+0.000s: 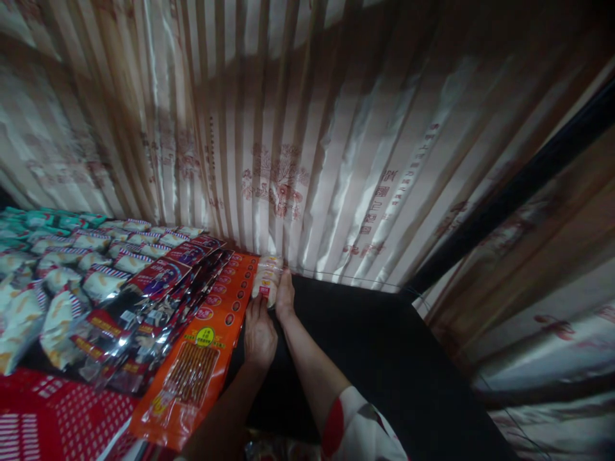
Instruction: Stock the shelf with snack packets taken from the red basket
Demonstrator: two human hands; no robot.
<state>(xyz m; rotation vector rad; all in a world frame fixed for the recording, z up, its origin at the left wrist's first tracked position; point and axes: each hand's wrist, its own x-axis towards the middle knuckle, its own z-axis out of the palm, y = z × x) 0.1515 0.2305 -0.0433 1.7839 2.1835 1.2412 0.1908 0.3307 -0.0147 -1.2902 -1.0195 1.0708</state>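
Observation:
A small row of pale, clear-wrapped snack packs (pixel 267 280) with a red label lies at the back of the black shelf. My left hand (pixel 260 331) presses its fingertips on the near end of these packs. Along their right side, my right hand (pixel 285 297) is curled against them, its fingertips partly hidden. Directly to the left are overlapping orange snack packets (pixel 225 320), the front one with a window showing brown sticks.
Dark purple-and-red packets (pixel 158 282), white striped-edge bags (pixel 103 282) and green packets (pixel 38 221) fill the left. A red basket (pixel 62 416) sits at lower left. Black shelf surface (pixel 365 339) extends right, up to a black pole (pixel 509 192) and printed curtain (pixel 288 128).

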